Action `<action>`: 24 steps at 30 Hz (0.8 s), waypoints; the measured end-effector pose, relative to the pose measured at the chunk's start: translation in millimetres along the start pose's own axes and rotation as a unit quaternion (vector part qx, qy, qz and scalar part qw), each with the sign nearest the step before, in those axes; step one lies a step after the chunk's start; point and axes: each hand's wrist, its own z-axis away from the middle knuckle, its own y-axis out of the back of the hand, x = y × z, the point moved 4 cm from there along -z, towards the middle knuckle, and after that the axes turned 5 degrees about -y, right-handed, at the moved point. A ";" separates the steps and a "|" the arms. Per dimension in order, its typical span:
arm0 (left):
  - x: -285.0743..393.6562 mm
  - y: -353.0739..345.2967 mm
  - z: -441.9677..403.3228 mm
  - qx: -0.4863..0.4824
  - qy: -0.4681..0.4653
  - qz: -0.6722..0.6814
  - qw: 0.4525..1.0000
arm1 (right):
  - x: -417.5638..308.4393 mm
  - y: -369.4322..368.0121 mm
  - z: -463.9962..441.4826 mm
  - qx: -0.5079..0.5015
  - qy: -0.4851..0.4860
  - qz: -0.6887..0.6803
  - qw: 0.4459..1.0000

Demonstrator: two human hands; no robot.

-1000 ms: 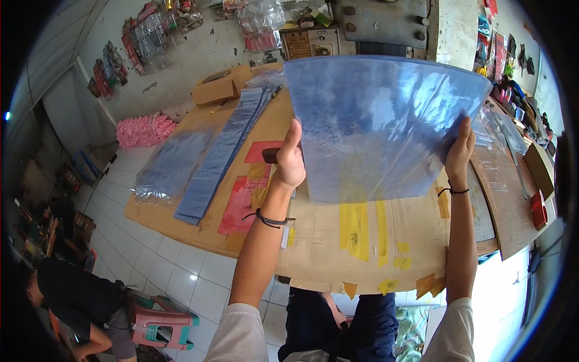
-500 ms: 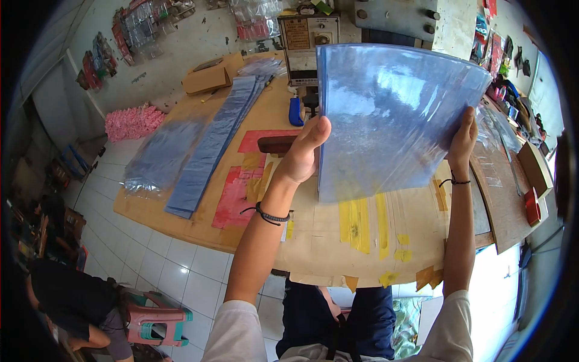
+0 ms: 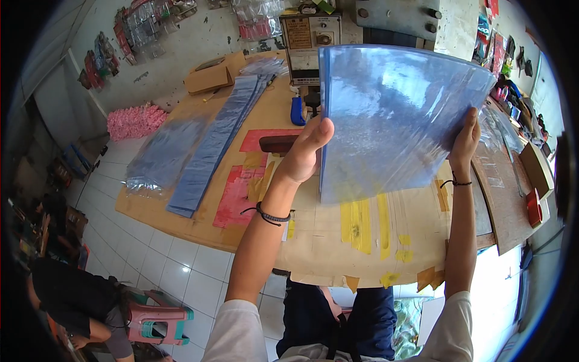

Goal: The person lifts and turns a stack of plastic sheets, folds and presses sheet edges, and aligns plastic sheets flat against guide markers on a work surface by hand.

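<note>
Between my two hands a stack of clear bluish plastic sheets [image 3: 395,114] stands raised and tilted over the table. My left hand [image 3: 309,148] grips the stack's left edge, thumb on the near side and fingers hidden behind. On the right edge, my right hand [image 3: 465,136] is closed round the sheets, its thumb pointing up. Below them lies a tan board [image 3: 319,241] with strips of yellow tape [image 3: 356,226]. A red sheet [image 3: 232,202] lies left of it, beside long folded strips of blue plastic [image 3: 211,151].
A machine control box [image 3: 312,45] stands behind the sheets. Clear plastic [image 3: 160,154] and a cardboard box [image 3: 214,73] are on the table's left. A pink bundle [image 3: 136,122] sits beyond. Another person [image 3: 75,298] bends near a pink stool [image 3: 158,320] at lower left.
Hardly anything differs. The whole view has shifted slightly, and both hands still hold the plastic sheets in the same pose.
</note>
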 end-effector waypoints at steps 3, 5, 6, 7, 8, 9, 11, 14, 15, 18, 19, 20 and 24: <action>-3.4 2.4 2.9 0.002 0.007 0.034 0.999 | -2.5 -0.9 1.6 0.006 0.005 0.004 1.000; 3.0 -2.9 3.6 -0.002 0.013 0.063 0.998 | -3.7 -1.0 2.2 0.010 0.007 0.010 1.000; 7.5 -5.6 3.5 -0.012 0.014 0.075 0.997 | -3.1 -0.7 2.0 0.012 0.008 0.015 1.000; 7.3 -5.2 4.6 -0.010 0.015 0.084 0.996 | -2.7 -0.6 2.3 0.014 0.008 0.019 1.000; 7.2 -4.8 5.8 -0.009 0.016 0.092 0.996 | -2.8 -0.3 3.6 0.017 0.005 0.018 1.000; 5.2 -2.4 6.0 0.003 0.015 0.097 0.995 | -4.3 -1.0 4.0 0.020 0.002 0.017 1.000; 4.3 -1.4 6.2 0.014 0.010 0.090 0.996 | -2.1 -1.4 2.5 0.020 -0.001 0.018 1.000; 12.1 -10.0 4.0 0.012 0.000 0.067 0.998 | -1.5 -1.4 0.5 0.028 0.013 0.013 0.999; 11.2 -8.7 4.4 0.009 -0.002 0.066 0.998 | -9.4 -9.3 3.6 0.041 0.026 0.003 0.999; 11.2 -8.2 4.2 0.008 -0.003 0.072 0.997 | -17.3 -14.0 8.0 0.049 0.034 -0.001 0.998; 11.6 -8.5 4.0 0.003 -0.007 0.074 0.997 | -17.1 -13.0 7.5 0.046 0.033 0.002 0.998; 12.0 -8.9 3.8 -0.003 -0.010 0.077 0.997 | -8.7 -7.2 3.9 0.027 0.016 0.019 0.999; 13.2 -9.5 4.6 -0.018 -0.040 0.066 0.997 | 0.4 2.9 2.3 0.002 -0.002 0.066 0.998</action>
